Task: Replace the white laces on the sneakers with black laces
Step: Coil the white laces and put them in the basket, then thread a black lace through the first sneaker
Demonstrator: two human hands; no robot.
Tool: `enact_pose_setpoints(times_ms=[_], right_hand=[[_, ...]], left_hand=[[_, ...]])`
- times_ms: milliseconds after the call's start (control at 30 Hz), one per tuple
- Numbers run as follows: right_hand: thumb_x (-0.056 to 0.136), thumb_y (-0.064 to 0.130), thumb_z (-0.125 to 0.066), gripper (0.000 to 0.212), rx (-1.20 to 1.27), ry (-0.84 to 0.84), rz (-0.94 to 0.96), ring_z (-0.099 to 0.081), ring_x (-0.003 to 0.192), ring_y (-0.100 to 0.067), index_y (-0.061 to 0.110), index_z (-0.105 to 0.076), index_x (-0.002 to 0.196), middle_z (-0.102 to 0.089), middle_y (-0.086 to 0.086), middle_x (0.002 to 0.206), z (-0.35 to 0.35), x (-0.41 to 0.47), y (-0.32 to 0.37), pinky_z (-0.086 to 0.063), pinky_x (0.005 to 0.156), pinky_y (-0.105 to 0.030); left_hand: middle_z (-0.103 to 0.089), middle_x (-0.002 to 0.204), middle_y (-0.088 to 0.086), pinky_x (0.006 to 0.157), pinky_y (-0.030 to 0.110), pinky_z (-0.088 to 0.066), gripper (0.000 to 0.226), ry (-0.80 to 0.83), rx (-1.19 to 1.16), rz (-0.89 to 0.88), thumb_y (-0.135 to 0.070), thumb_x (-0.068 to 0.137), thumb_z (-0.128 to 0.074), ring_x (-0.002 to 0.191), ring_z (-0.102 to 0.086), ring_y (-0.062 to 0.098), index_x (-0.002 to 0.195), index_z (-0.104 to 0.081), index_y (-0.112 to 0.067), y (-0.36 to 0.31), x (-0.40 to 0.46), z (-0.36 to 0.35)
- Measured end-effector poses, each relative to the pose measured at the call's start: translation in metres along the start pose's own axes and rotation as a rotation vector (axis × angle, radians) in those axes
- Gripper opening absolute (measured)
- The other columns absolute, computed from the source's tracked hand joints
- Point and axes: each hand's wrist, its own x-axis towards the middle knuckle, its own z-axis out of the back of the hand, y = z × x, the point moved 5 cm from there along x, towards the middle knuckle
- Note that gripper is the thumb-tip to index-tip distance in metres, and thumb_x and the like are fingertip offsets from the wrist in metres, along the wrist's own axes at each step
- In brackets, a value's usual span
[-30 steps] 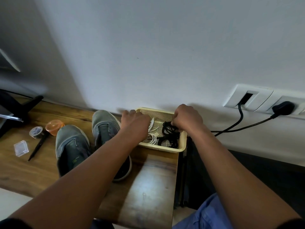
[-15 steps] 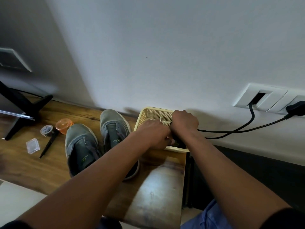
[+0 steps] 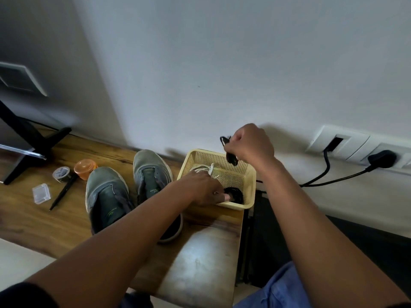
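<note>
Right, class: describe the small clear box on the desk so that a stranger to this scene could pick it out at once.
Start at the long wooden desk against the white wall and find the pair of grey-green sneakers. To their left lies a cluster of small items; the small clear plastic box sits nearest the desk's front edge, beside the black pen. It alone is see-through and rectangular, unlike the round orange tub and tape roll.

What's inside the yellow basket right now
In the yellow basket lie white laces and a black lace coil. The left hand covers part of them.
</note>
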Motion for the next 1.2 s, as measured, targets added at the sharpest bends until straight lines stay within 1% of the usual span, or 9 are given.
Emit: enact_pose_setpoints(times_ms=[133, 267, 333, 433, 533, 700, 933, 1067, 1200], right_hand=[[0.079, 0.016, -0.082, 0.01, 0.522, 0.036, 0.067, -0.061, 0.048, -0.012, 0.011, -0.075, 0.074, -0.075, 0.006, 0.076, 0.022, -0.013, 0.028, -0.042, 0.044, -0.021], [0.085, 0.019, -0.082, 0.011, 0.795, 0.229, 0.058, -0.059, 0.055, -0.014, 0.01, -0.075, 0.087, -0.075, 0.0, 0.077, 0.016, -0.033, 0.053, -0.029, 0.044, -0.021], [0.087, 0.019, -0.081, 0.011, 0.848, 0.316, 0.069, -0.06, 0.058, -0.014, 0.01, -0.076, 0.09, -0.074, -0.002, 0.08, 0.007, -0.042, 0.067, -0.03, 0.045, -0.022], [0.087, 0.02, -0.08, 0.007, 0.869, 0.426, 0.086, -0.061, 0.06, -0.014, 0.014, -0.076, 0.087, -0.074, -0.003, 0.083, -0.011, -0.058, 0.092, -0.031, 0.047, -0.022], [0.089, 0.02, -0.078, 0.013, 0.81, 0.504, 0.117, -0.065, 0.06, -0.014, 0.008, -0.075, 0.093, -0.075, -0.003, 0.082, -0.031, -0.073, 0.118, -0.033, 0.048, -0.021], [0.092, 0.017, -0.075, 0.021, 0.729, 0.582, 0.183, -0.072, 0.068, -0.022, -0.002, -0.071, 0.101, -0.077, -0.008, 0.081, -0.059, -0.098, 0.156, -0.04, 0.047, -0.022], [0.094, 0.02, -0.077, 0.011, 0.74, 0.497, 0.145, -0.078, 0.074, -0.025, 0.01, -0.075, 0.098, -0.08, -0.007, 0.088, -0.069, -0.112, 0.159, -0.048, 0.046, -0.024], [0.094, 0.016, -0.076, 0.013, 0.805, 0.436, 0.066, -0.077, 0.077, -0.022, 0.004, -0.075, 0.097, -0.08, -0.008, 0.088, -0.07, -0.114, 0.147, -0.056, 0.055, -0.029], [0.092, 0.012, -0.077, 0.007, 0.919, 0.397, -0.03, -0.074, 0.082, -0.024, 0.006, -0.076, 0.09, -0.078, -0.018, 0.095, -0.07, -0.11, 0.14, -0.061, 0.075, -0.042]], left_hand=[[-0.066, 0.132, 0.008, 0.104, 0.039, -0.048, 0.038, -0.172, -0.223, 0.063, -0.055, 0.103, -0.055, 0.127, -0.058, 0.026, 0.134, -0.068, -0.037, 0.016, -0.019, 0.013], [-0.077, 0.101, -0.005, 0.084, 0.031, -0.054, 0.031, -0.416, -0.457, 0.235, -0.042, 0.106, -0.056, 0.095, -0.071, 0.014, 0.12, -0.077, -0.023, 0.057, -0.057, 0.025], [-0.076, 0.095, -0.006, 0.081, 0.03, -0.053, 0.027, -0.567, -0.768, 0.354, -0.034, 0.108, -0.054, 0.093, -0.071, 0.014, 0.117, -0.077, -0.021, 0.08, -0.079, 0.027], [-0.076, 0.11, 0.011, 0.085, 0.041, -0.057, 0.034, -0.661, -1.494, 0.363, -0.035, 0.113, -0.044, 0.099, -0.072, 0.028, 0.119, -0.07, -0.013, 0.095, -0.115, 0.028], [-0.078, 0.115, 0.011, 0.088, 0.047, -0.063, 0.038, -0.732, -1.695, 0.248, -0.042, 0.11, -0.049, 0.101, -0.077, 0.031, 0.124, -0.069, -0.013, 0.097, -0.152, 0.036], [-0.077, 0.106, 0.024, 0.071, 0.039, -0.065, 0.021, -0.989, -1.643, 0.328, -0.004, 0.097, -0.07, 0.085, -0.076, 0.031, 0.117, -0.073, -0.001, 0.106, -0.204, 0.034], [-0.08, 0.084, 0.011, 0.065, 0.034, -0.065, 0.01, -1.138, -1.396, 0.548, -0.004, 0.095, -0.075, 0.074, -0.078, 0.029, 0.101, -0.08, -0.01, 0.139, -0.253, 0.023], [-0.078, 0.071, 0.005, 0.064, 0.039, -0.066, 0.007, -1.062, -1.216, 0.815, -0.007, 0.091, -0.078, 0.065, -0.078, 0.024, 0.092, -0.079, -0.014, 0.163, -0.267, 0.001], [-0.072, 0.056, -0.002, 0.065, 0.036, -0.066, 0.011, -0.748, -0.77, 0.99, -0.016, 0.089, -0.071, 0.052, -0.074, 0.014, 0.08, -0.076, -0.02, 0.182, -0.277, -0.009]])
